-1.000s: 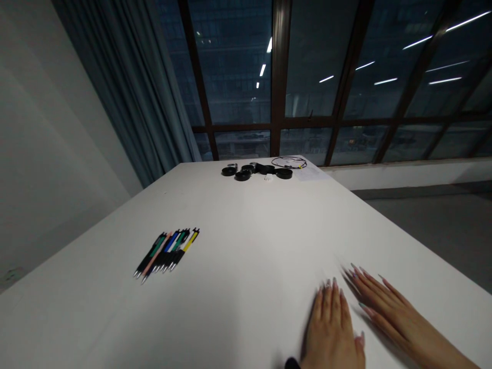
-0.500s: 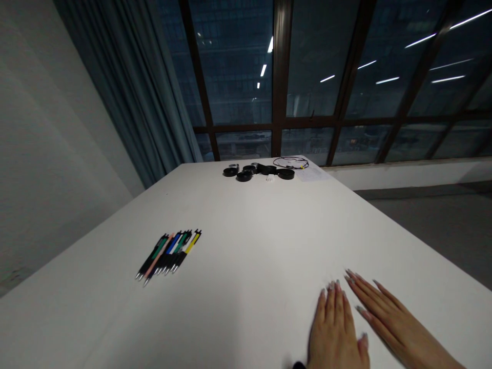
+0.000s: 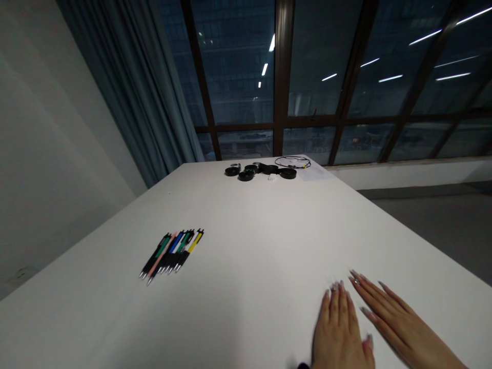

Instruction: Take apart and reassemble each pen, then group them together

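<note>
My left hand (image 3: 340,330) lies palm down on the white table (image 3: 261,246), fingers stretched forward. Just to its right, my right hand (image 3: 400,318) also rests flat, its fingers slanting toward the upper left. Neither hand holds anything. A dark band shows at the left wrist, cut by the frame's lower edge. Off to the left, apart from both hands, several click pens (image 3: 171,256) lie side by side in a slanted row, tips toward me. Their barrels are black with green, pink, blue, white and yellow parts.
At the table's far end sit several black rolls (image 3: 246,176), a small white item (image 3: 272,177), a looped black cable (image 3: 292,162) and a sheet of paper (image 3: 317,173). Behind stand a blue curtain (image 3: 154,102) and dark windows (image 3: 238,66). A wall (image 3: 73,154) borders the left side.
The whole view has shifted slightly, so everything appears a little further right. Both hands stay flat on the table and the pens lie as before.
</note>
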A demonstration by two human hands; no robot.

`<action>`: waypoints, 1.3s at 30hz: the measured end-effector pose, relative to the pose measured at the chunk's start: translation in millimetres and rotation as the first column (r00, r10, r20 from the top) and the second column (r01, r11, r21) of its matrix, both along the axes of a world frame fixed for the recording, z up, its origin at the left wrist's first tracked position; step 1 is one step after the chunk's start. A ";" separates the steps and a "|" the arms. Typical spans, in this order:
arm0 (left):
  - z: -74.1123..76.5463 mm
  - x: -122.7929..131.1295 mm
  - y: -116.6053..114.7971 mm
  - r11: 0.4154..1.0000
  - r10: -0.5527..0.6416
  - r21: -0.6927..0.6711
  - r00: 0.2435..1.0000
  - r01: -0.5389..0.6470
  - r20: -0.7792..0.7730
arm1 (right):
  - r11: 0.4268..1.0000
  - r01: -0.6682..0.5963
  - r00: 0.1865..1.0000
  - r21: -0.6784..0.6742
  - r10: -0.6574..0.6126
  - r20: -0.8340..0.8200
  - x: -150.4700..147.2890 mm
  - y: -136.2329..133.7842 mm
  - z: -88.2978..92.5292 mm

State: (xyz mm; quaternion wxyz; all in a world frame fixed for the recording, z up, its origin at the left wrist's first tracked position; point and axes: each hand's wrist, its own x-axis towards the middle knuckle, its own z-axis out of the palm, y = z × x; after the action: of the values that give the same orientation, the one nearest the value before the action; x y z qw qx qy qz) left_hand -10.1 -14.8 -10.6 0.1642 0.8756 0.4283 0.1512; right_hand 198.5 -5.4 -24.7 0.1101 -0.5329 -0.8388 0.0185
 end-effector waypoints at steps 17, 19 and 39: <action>0.1 0.0 -3.2 0.997 0.023 0.077 0.996 -0.016 -0.085 | 1.000 0.004 1.000 0.008 -0.004 -0.004 0.9 -0.4 -1.3; -0.2 0.0 -2.9 0.997 0.022 0.079 0.996 -0.016 -0.082 | 1.000 0.007 1.000 0.007 -0.007 0.004 0.8 0.0 -0.9; -0.5 0.3 -3.0 0.999 0.023 0.041 0.995 -0.019 -0.095 | 0.999 -0.002 0.997 0.045 0.005 -0.078 4.4 0.5 -8.6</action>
State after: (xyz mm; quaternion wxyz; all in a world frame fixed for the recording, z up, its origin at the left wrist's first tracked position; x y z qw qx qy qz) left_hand -9.8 -17.8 -11.1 0.1243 0.8805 0.4416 0.1194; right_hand 202.9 -4.8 -33.3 0.1549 -0.5277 -0.8349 0.0205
